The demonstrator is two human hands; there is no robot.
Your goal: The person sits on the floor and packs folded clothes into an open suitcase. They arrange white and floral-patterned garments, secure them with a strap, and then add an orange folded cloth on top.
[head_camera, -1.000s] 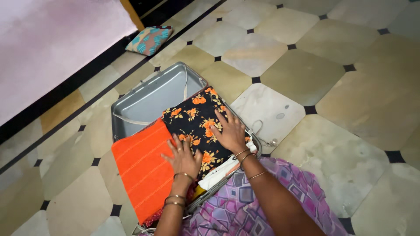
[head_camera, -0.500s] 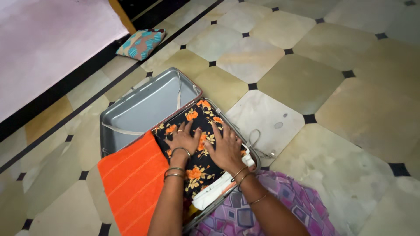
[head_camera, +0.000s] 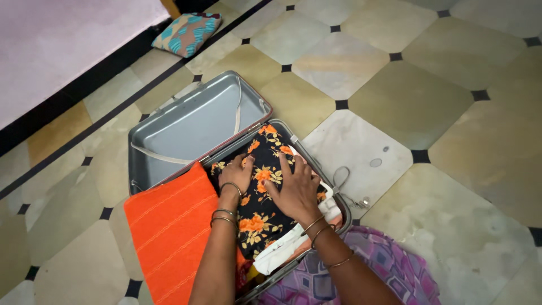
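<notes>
Head view: both hands moved up floral cloth since a second ago, from near edge toward hinge; orange cloth now hangs further out over suitcase left rim. Pressing, smoothing cloth flat inside case half.

Left hand palm down, fingers curled at cloth's far edge, gripping nothing firmly. Right hand flat, fingers spread, pressing cloth, nothing grasped. Forearms reach forward, bangles on wrists.

Thin metal bangles ring both bare forearms above a purple geometric-patterned garment.
</notes>
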